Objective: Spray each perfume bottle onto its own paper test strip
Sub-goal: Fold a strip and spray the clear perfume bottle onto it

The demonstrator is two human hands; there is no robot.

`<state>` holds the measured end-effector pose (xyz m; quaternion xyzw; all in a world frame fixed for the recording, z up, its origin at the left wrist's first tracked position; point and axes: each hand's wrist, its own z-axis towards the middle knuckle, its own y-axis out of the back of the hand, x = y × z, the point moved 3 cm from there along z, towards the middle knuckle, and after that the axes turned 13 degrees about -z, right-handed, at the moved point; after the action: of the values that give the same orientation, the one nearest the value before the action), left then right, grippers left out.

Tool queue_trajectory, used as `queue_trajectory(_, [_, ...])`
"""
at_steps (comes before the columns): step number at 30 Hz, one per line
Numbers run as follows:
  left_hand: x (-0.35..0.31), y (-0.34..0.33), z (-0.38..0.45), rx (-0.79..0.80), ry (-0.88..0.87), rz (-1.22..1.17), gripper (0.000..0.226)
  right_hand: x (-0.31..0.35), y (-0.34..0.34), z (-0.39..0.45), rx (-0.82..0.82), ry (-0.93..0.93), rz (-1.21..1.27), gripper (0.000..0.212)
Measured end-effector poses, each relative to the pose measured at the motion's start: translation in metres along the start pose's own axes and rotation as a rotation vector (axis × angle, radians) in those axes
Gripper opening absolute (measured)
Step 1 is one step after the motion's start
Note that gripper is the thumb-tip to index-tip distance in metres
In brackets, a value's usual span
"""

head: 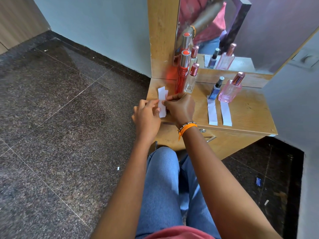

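1. Left hand (146, 116) at the desk's (245, 114) left front edge, grip pinched narrow on the left edge of the held strips (162, 100).
2. Held strips: white paper, seemingly two overlapped, upright between both hands, tops poking out toward 12 o'clock above the fingers.
3. Right hand (181, 107) just at 3 o'clock of the left one, grip closed on the right edge of the same strips; orange thread and bead bracelet (187, 126) around its wrist.
4. Red bottle (183, 73), tall, silver cap with red top, upright at 12 o'clock of the hands, near the mirror (259, 31).
5. Clear bottle (191, 80), rose cap, just at 3 o'clock of the red bottle, touching or nearly so; cannot tell which.
6. Blue bottle (215, 90), dark cap, farther toward 3 o'clock, standing on the far end of the left strip (212, 112), which lies flat and runs toward 6 o'clock.
7. Pink bottle (230, 90), rose cap, just at 3 o'clock of the blue bottle, standing at the far end of the right strip (226, 114), laid flat alongside the left strip, apart from it.
8. Jeans (162, 187) below the desk at 6 o'clock, over a dark speckled floor (51, 118).
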<state>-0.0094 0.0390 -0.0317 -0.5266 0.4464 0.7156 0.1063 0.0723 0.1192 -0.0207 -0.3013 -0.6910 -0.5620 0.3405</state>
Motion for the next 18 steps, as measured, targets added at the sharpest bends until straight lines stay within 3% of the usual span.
queue_trajectory(10, [0.0017,-0.0011,0.0011,-0.013,0.003,-0.016,0.031,-0.0037,-0.001,0.0042,0.046,-0.022,0.041,0.025])
queue_trajectory(18, [0.0011,-0.001,0.0006,-0.016,0.009,-0.009,0.032,-0.0046,-0.0017,0.007,0.036,-0.002,-0.005,0.02])
